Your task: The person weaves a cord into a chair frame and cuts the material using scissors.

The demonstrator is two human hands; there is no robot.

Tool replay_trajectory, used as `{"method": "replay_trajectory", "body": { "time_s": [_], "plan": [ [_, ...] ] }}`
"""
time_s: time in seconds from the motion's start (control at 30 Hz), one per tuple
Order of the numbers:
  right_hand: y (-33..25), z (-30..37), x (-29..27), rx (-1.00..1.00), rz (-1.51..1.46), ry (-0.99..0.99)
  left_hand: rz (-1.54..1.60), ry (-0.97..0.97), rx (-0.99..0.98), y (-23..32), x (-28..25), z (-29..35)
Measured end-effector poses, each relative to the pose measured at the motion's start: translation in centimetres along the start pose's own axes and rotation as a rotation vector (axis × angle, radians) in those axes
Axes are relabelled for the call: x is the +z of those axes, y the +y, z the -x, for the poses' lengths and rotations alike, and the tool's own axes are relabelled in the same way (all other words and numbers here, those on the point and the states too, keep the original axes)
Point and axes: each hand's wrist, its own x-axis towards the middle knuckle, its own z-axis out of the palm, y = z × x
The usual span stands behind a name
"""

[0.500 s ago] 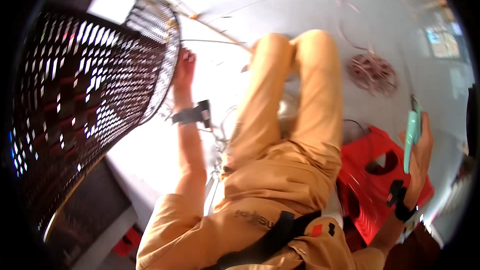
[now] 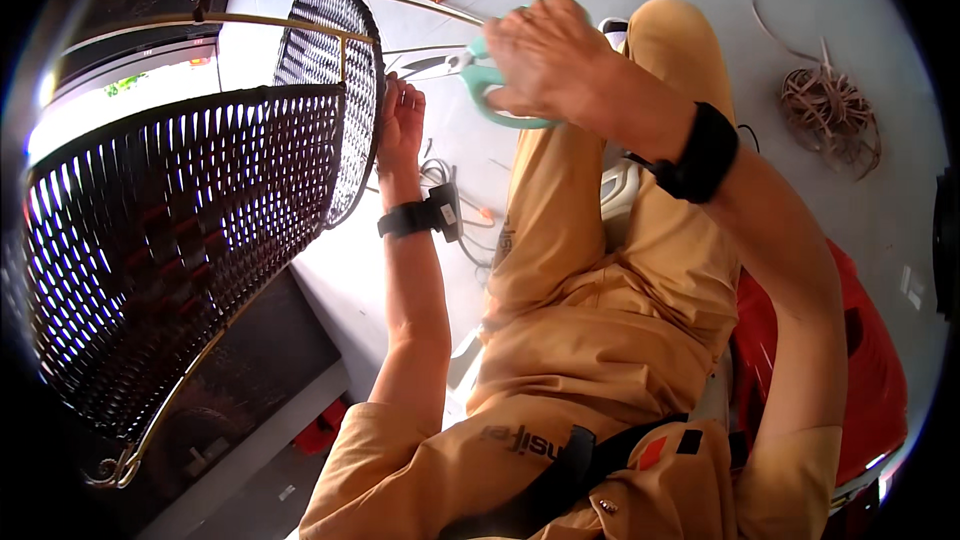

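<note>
My right hand (image 2: 550, 55) grips scissors (image 2: 480, 85) with mint-green handles, above my left knee. Their metal blades are parted and point left, at the rim of a dark woven chair (image 2: 190, 220). Just below the blade tips, my left hand (image 2: 402, 125) is up against the outer edge of the chair's narrower woven section (image 2: 350, 110). Its fingers are curled together with the palm side showing; the thumb and whatever they hold, if anything, are hard to make out. Gold-coloured metal tubing (image 2: 190, 370) frames the chair.
A bundle of flat brownish strips (image 2: 830, 105) lies on the floor at the right, with one strip trailing away. A red plastic stool or chair (image 2: 870, 370) stands beside my right arm. Grey cables (image 2: 440, 175) lie past my left wrist. My legs (image 2: 560, 210) fill the middle.
My right hand has swung from the far right across my lap to the chair, bringing the scissors beside my left hand. The view has shifted, and my left hand remains at the chair's edge.
</note>
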Motion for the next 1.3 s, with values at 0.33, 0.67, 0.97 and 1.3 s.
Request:
{"method": "replay_trajectory", "body": {
  "time_s": [0.33, 0.67, 0.97, 1.3],
  "plan": [
    [-0.3, -2.8, 2.4, -0.001, -0.009, -0.039, 0.018, 0.074, 0.002, 0.3, 0.6, 0.4],
    [-0.9, -4.6, 2.4, -0.040, 0.052, -0.108, -0.016, 0.092, -0.007, 0.5, -0.4, 0.2],
    [-2.1, -6.2, 2.1, -0.043, 0.024, -0.151, -0.003, 0.154, 0.010, 0.2, -0.8, 0.1],
    [-3.0, -7.2, 1.7, -0.142, 0.177, -0.163, -0.036, 0.128, -0.003, 0.1, -1.8, -0.9]
  ]
}}
